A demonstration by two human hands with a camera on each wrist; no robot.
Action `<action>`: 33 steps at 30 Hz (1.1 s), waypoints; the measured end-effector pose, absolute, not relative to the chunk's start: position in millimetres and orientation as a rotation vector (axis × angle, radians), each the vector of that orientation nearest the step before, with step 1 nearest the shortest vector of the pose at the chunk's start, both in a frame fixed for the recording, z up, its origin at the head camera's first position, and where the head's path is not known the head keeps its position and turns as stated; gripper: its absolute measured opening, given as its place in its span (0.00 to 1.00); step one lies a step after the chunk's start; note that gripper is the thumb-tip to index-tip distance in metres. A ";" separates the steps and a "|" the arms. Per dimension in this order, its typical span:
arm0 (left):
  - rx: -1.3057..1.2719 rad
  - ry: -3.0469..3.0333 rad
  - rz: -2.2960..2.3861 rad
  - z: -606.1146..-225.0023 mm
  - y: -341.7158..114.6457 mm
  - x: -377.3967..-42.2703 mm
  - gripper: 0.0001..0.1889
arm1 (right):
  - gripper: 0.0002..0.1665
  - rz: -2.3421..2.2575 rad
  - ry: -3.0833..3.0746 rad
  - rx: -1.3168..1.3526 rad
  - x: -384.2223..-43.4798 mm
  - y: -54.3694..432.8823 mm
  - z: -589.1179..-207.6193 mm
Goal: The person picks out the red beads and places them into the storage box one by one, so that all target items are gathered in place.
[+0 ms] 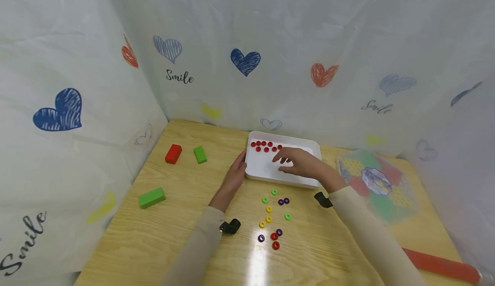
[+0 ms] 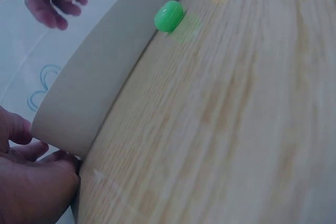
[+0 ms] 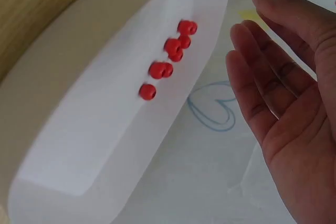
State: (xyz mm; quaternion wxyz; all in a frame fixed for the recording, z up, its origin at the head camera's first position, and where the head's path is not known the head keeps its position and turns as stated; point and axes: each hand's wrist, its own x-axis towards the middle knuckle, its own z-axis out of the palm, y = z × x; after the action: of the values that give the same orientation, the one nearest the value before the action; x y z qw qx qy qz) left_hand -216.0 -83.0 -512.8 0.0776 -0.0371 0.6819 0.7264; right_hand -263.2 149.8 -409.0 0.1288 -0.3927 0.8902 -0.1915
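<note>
A white rectangular tray (image 1: 263,167) lies near the back of the wooden table. Inside it, along the far left, several red beads (image 1: 264,143) sit in two rough rows; they also show as red beads (image 3: 172,45) in the right wrist view. My left hand (image 1: 233,175) grips the tray's left end, thumb at the rim and fingers lower on the wall, as the left hand (image 2: 39,177) shows up close. Over the right half of the tray hovers my right hand (image 1: 299,162), fingers loosely bent and apart, with nothing visible between them in the right wrist view.
In front of the tray lie scattered ring beads: green (image 1: 288,216), yellow (image 1: 268,219), purple (image 1: 261,238) and red (image 1: 275,245). A red block (image 1: 173,154) and two green blocks (image 1: 151,198) are at left. A clear patterned container (image 1: 377,180) and a red tube (image 1: 441,264) are at right.
</note>
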 end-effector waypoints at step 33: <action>-0.101 2.029 2.183 -511.4 -84.0 -217.8 0.27 | 0.11 -0.544 2.263 -1.323 -144.2 148.5 -451.0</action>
State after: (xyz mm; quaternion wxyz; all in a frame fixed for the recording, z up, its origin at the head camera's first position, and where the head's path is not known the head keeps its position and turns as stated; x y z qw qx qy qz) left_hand -217.8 -84.0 -511.4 0.0799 -0.0338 0.6783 0.7297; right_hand -144.2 148.5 -451.0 0.2301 -0.4808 0.8227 -0.1976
